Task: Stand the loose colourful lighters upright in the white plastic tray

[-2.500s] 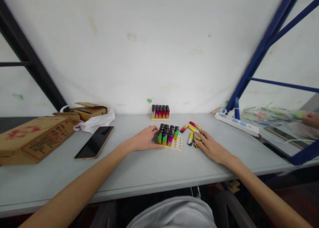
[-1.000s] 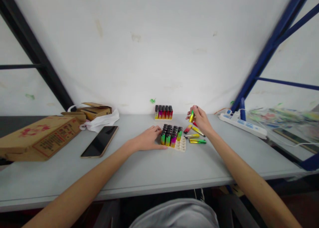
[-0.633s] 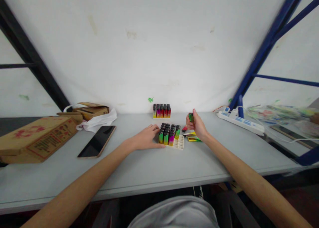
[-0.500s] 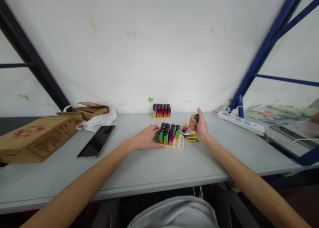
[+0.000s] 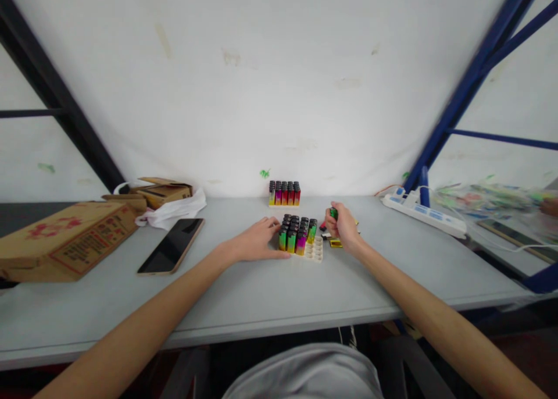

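Several upright lighters point(image 5: 292, 242) with black tops fill the left part of a white tray point(image 5: 317, 251); sockets at its right end show bare. My left hand point(image 5: 260, 240) lies at the tray's left side, thumb and fingers spread around the near lighters. To the right of the tray, my right hand point(image 5: 342, 224) is closed on a green lighter point(image 5: 333, 213), held above the table. Loose lighters point(image 5: 336, 243) lie beneath and beside that hand, partly hidden by it.
A second group of upright lighters point(image 5: 285, 194) stands near the wall. At left are a phone point(image 5: 171, 246), a white bag point(image 5: 178, 208) and cardboard boxes point(image 5: 70, 236). A power strip point(image 5: 422, 213) lies at right beside a blue frame point(image 5: 457, 91).
My right hand has moved left toward the tray and tipped forward, the green lighter still in it. My left hand has stayed beside the tray.
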The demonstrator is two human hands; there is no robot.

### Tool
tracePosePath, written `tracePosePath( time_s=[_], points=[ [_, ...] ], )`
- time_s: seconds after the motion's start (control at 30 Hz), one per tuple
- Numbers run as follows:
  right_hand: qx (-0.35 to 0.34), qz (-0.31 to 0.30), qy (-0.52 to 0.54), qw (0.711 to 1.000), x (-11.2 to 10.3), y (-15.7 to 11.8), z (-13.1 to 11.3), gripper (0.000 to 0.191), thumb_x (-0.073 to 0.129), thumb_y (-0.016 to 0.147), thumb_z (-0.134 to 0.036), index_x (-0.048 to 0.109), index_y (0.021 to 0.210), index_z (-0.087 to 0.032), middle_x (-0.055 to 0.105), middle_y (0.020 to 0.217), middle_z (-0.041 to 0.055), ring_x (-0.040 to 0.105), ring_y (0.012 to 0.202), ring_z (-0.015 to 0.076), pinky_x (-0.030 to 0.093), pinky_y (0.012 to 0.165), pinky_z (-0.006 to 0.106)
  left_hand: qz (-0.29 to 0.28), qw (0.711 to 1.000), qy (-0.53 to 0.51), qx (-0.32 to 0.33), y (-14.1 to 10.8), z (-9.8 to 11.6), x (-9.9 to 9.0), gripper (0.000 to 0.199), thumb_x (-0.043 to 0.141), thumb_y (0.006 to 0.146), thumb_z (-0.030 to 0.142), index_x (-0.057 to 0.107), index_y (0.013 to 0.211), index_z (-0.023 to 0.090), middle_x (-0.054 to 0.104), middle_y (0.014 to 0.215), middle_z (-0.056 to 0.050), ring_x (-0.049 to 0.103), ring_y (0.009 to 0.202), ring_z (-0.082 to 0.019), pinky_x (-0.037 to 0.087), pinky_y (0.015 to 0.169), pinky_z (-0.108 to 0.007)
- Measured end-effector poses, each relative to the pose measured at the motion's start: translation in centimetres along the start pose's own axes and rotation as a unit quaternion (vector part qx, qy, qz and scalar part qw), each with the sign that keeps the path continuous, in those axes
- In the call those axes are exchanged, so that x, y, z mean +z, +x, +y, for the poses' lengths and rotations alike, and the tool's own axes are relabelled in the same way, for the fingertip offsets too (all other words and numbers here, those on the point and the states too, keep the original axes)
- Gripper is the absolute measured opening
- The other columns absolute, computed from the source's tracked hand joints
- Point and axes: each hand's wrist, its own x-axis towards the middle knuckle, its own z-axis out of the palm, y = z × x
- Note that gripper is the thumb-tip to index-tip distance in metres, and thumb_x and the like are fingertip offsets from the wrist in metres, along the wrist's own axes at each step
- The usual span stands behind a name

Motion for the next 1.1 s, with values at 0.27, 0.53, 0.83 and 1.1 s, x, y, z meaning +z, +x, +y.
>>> tracePosePath(
  time_s=[0.27, 0.53, 0.83, 1.1],
  points=[
    [-0.138, -0.034, -0.052, 0.989, -0.2, -0.3, -1.0, 0.053, 0.055, 0.090, -0.073, 0.063, 0.097, -0.021, 0.041, 0.069, -0.0049, 0.038, 0.053, 0.0108, 0.033, 0.045, 0.023, 0.006, 1.000, -0.002, 0.002, 0.0, 0.0, -0.1, 0.071, 0.065, 0.082, 0.075, 0.066, 0.119, 0.015, 0.062, 0.125, -0.017, 0.058, 0.117, -0.034, 0.045, 0.107, -0.045],
    [-0.272, -0.035, -0.261, 0.926, -0.9, -1.3, -1.3, 0.030, 0.057, 0.098, -0.052, 0.058, 0.099, -0.022, 0.054, 0.076, -0.0013, 0.053, 0.070, 0.0163, 0.045, 0.065, 0.029, 0.007, 1.000, 0.005, 0.012, 0.1, -0.2, 0.2, 0.071, 0.066, 0.082, 0.073, 0.066, 0.119, 0.013, 0.062, 0.125, -0.017, 0.057, 0.117, -0.034, 0.045, 0.108, -0.044],
    [-0.310, -0.115, -0.389, 0.860, -1.4, -2.2, -0.7, 0.016, 0.059, 0.098, -0.038, 0.053, 0.100, -0.023, 0.063, 0.074, -0.0002, 0.061, 0.067, 0.0180, 0.045, 0.063, 0.030, 0.007, 1.000, 0.000, 0.007, 0.0, 0.0, 0.1, 0.071, 0.066, 0.082, 0.074, 0.065, 0.121, 0.015, 0.062, 0.123, -0.017, 0.057, 0.116, -0.033, 0.045, 0.107, -0.044],
    [-0.315, -0.150, -0.401, 0.847, -2.0, -1.9, -0.9, 0.027, 0.067, 0.094, -0.041, 0.055, 0.111, -0.023, 0.070, 0.079, 0.0002, 0.067, 0.067, 0.0178, 0.050, 0.064, 0.030, 0.004, 1.000, 0.005, 0.009, 0.0, 0.0, 0.0, 0.072, 0.065, 0.083, 0.074, 0.064, 0.122, 0.014, 0.062, 0.124, -0.017, 0.057, 0.115, -0.033, 0.045, 0.107, -0.045]
  ],
)
